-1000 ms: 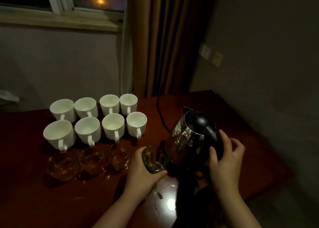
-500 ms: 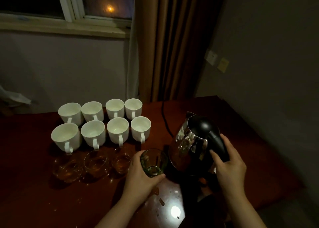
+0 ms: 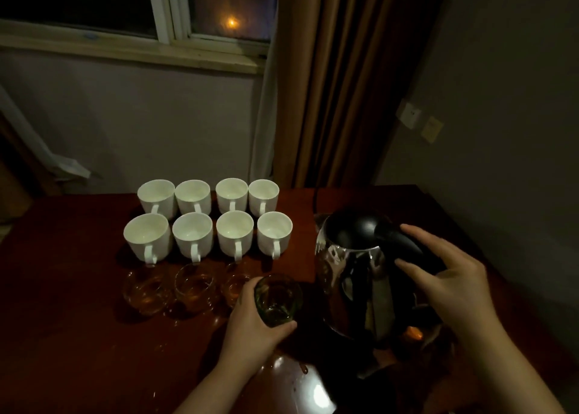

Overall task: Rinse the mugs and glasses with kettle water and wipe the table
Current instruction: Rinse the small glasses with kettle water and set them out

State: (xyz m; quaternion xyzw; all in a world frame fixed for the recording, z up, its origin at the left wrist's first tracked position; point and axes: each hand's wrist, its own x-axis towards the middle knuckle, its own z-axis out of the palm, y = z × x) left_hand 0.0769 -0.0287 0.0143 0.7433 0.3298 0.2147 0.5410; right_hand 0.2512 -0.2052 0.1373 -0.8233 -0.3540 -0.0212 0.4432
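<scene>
Kettle (image 3: 360, 275) back upright on its base, no longer tilted toward glass (image 3: 277, 297); right hand (image 3: 445, 275) loosening on handle, fingers spread wide; left hand (image 3: 250, 322) gripping glass just beside kettle above bench (image 3: 78, 335); pour judged finished, swirl-and-empty due next.

This looks like a dim room in a home or guesthouse at night. A dark window (image 3: 94, 3) with a pale frame and sill shows one orange light outside, and a brown curtain (image 3: 326, 78) hangs beside it. Wall sockets (image 3: 419, 122) sit on the plain grey wall. A reddish wooden table (image 3: 62, 288) carries eight white mugs (image 3: 206, 219), small glasses (image 3: 175, 288) and a steel electric kettle (image 3: 357, 275).
</scene>
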